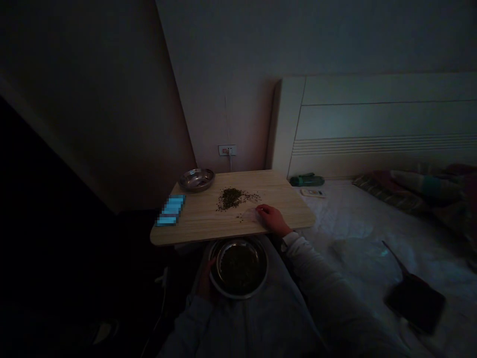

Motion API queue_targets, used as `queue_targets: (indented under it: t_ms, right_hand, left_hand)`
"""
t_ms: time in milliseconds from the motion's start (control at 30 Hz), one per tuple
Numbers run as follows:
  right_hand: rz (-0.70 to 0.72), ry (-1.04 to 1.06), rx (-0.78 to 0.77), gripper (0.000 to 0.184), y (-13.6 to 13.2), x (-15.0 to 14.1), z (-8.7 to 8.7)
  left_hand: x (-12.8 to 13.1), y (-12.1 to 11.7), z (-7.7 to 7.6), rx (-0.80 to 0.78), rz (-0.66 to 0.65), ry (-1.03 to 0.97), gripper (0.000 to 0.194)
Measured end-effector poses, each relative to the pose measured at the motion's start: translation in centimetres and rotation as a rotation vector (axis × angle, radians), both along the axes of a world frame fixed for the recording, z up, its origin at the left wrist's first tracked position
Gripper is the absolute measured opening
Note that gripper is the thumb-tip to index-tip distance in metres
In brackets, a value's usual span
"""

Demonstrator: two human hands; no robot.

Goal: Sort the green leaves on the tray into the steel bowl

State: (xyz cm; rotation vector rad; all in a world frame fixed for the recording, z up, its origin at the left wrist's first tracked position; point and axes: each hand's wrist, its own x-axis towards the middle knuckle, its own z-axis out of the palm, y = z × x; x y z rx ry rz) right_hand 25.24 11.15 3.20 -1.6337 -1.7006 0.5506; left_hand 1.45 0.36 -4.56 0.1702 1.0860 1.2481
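Note:
A metal bowl [264, 278] with a dark greenish mass inside rests on my lap below the table's front edge. My left hand [207, 276] grips its left rim, dim and partly in shadow. On the wooden table [201, 219] lies a loose pile of small dark green grains [230, 198], thinning out to the right. My right hand [273, 220] is over the table just right of the grains, its fingers curled in a pinch; what they hold is too small to tell. A faint pale patch, perhaps thin clear plastic [250, 215], shows beside the fingertips.
Another metal bowl [197, 180] stands at the table's back left corner, with a lit, blurred-out phone [171, 210] in front. To the right, a bed [335, 214] holds a green bottle [307, 180], a remote [313, 193] and a dark flat object [415, 302]. A wall socket [227, 150] is behind.

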Motion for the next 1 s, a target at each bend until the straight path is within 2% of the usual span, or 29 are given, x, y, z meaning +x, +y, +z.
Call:
queue_targets:
  t_ms: [100, 200, 400, 533, 667, 867, 1000]
  right_hand:
    - [-0.007, -0.003, 0.011, 0.025, 0.0, 0.0, -0.1]
    - [0.028, 0.005, 0.018, 0.025, -0.2, 0.0, 0.0]
    - [0.073, 0.041, 0.017, 0.024, -0.4, 0.0, 0.1]
    - [0.063, 0.055, 0.026, 0.024, -0.4, 0.1, 0.1]
    - [0.052, 0.029, 0.017, 0.025, -0.4, 0.1, 0.0]
    - [0.082, -0.022, 0.012, 0.024, -0.6, 0.0, -0.1]
    - [0.119, -0.052, 0.006, 0.025, -0.5, 0.0, -0.1]
  left_hand:
    - [0.5, -0.3, 1.6, -0.094, 0.022, 0.010, 0.021]
    - [0.8, -0.4, 2.3, -0.111, 0.022, -0.016, 0.020]
    - [0.9, -0.5, 2.2, -0.104, -0.002, -0.042, 0.023]
    - [1.1, -0.6, 2.9, -0.114, 0.043, -0.017, 0.023]
    - [1.2, -0.7, 3.3, -0.129, 0.027, -0.048, 0.024]
    - [1.0, -0.6, 2.8, -0.104, 0.026, -0.048, 0.023]
    - [1.1, -0.6, 3.4, -0.135, 0.031, -0.053, 0.022]
